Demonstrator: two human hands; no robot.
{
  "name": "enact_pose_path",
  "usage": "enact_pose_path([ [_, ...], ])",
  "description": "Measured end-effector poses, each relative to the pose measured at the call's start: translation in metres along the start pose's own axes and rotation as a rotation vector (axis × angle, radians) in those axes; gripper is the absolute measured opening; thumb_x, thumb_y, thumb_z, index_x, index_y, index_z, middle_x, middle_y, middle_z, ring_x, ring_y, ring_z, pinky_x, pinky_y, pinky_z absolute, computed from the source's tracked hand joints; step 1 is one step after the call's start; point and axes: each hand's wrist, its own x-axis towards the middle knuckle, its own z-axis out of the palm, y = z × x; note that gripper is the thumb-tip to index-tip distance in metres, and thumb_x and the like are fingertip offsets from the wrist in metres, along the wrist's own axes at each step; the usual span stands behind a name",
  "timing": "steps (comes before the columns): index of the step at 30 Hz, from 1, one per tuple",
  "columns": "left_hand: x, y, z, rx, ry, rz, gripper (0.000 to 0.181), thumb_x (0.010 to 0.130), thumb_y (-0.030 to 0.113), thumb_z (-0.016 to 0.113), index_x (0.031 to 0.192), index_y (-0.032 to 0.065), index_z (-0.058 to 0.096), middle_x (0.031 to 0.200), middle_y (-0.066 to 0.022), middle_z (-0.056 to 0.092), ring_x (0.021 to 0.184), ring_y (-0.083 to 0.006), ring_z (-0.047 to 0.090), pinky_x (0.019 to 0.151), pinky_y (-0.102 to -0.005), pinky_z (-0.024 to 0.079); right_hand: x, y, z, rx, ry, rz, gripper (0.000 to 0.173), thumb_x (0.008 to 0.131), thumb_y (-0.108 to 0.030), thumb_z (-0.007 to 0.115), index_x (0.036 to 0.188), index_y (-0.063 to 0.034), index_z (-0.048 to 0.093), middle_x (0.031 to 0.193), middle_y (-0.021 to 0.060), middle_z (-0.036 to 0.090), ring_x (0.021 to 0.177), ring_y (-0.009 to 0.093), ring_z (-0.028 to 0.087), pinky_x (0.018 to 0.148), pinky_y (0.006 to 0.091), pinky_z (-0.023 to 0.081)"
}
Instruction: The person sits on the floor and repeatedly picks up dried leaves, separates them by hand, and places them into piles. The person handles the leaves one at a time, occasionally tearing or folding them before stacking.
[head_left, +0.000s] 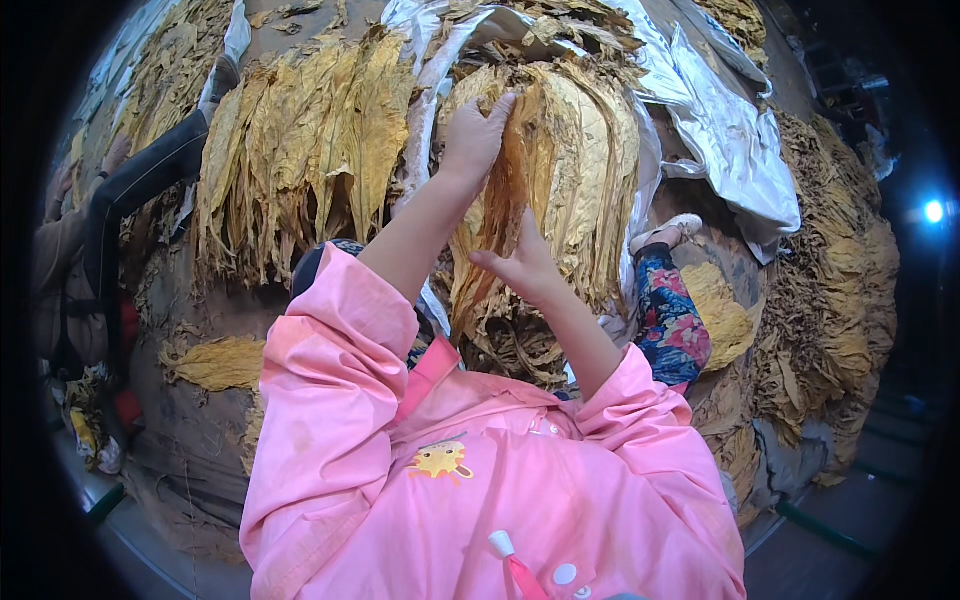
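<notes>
My left hand (474, 142) pinches the upper end of a long brown dried leaf (504, 199), which looks like tobacco and hangs down. Lower along that leaf, my right hand (531, 264) is spread with thumb and fingers apart, right at the leaf's edge; exact contact is hard to see. Behind both hands lies a bundle of yellow-brown dried leaves (592, 172), draped in front of me between my legs. White woven plastic sheeting (424, 127) runs along the bundle's left side.
Another leaf pile (307, 142) lies left of the bundle. A white woven sack (727, 142) is at upper right, beside a tall leaf heap (817, 300). Loose leaves (217, 364) lie on the brown ground cover (202, 442). Another person's dark-clad leg (146, 180) reaches in at far left.
</notes>
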Motion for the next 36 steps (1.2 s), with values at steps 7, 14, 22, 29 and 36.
enact_pose_path([
  [7,-0.026,0.01,0.003,-0.034,-0.309,-0.056,0.057,0.069,0.033,0.071,0.103,-0.0073,0.05,0.093,-0.0176,0.06,0.082,-0.0218,0.058,0.073,-0.0304,0.044,0.015,0.003,-0.031,0.795,0.217,0.316,0.028,0.084,-0.014,0.052,0.107,0.0038,0.05,0.097,0.0094,0.059,0.085,0.015,0.054,0.076,0.0281,0.042],
  [14,-0.027,-0.001,0.003,0.073,-0.515,-0.162,0.044,0.067,0.011,0.068,0.105,-0.0009,0.049,0.089,-0.0083,0.058,0.079,-0.013,0.055,0.065,-0.0251,0.044,0.03,0.006,-0.063,1.008,0.274,0.274,0.025,0.083,-0.008,0.053,0.105,0.003,0.051,0.098,0.0103,0.058,0.084,0.018,0.058,0.074,0.0302,0.046],
  [22,-0.029,0.014,0.0,-0.242,-0.609,-0.401,0.041,0.073,0.005,0.063,0.11,0.0027,0.045,0.097,-0.0052,0.056,0.084,-0.0143,0.056,0.073,-0.0305,0.049,0.045,0.018,-0.084,1.016,0.193,0.308,0.028,0.08,-0.008,0.057,0.105,0.0018,0.051,0.097,0.0099,0.059,0.084,0.018,0.059,0.075,0.0313,0.048],
  [29,-0.023,0.014,-0.003,-0.312,-0.579,-0.398,0.039,0.073,0.004,0.064,0.107,0.001,0.046,0.098,-0.0066,0.055,0.082,-0.0138,0.056,0.071,-0.028,0.05,0.054,0.029,-0.108,1.076,0.196,0.341,0.031,0.078,-0.008,0.06,0.106,0.001,0.051,0.097,0.0091,0.06,0.084,0.02,0.059,0.074,0.0336,0.048],
  [36,-0.022,0.01,-0.001,-0.258,-0.543,-0.441,0.036,0.071,0.0,0.061,0.104,0.0013,0.045,0.089,-0.0042,0.053,0.077,-0.0124,0.055,0.066,-0.0261,0.05,0.057,0.042,-0.115,1.063,0.203,0.365,0.031,0.078,-0.008,0.06,0.106,0.0005,0.052,0.098,0.0091,0.059,0.085,0.02,0.059,0.075,0.0345,0.048],
])
